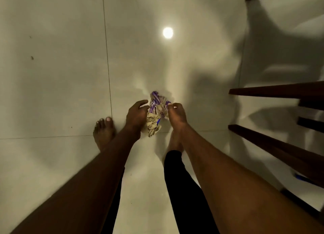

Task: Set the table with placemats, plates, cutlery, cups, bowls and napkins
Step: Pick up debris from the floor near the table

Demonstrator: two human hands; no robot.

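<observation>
Looking straight down, we see a pale tiled floor and both our arms reaching low. A crumpled purple-and-cream wrapper, perhaps a napkin pack, sits between our hands, just above or on the floor. Our left hand curls its fingers against the wrapper's left side; our right hand pinches its right edge. Whether either grip is firm, we cannot tell. It looks light, soft and crinkly, so we judge a gentle pinch at the edges suits it. Dark wooden chair legs stand to the right.
</observation>
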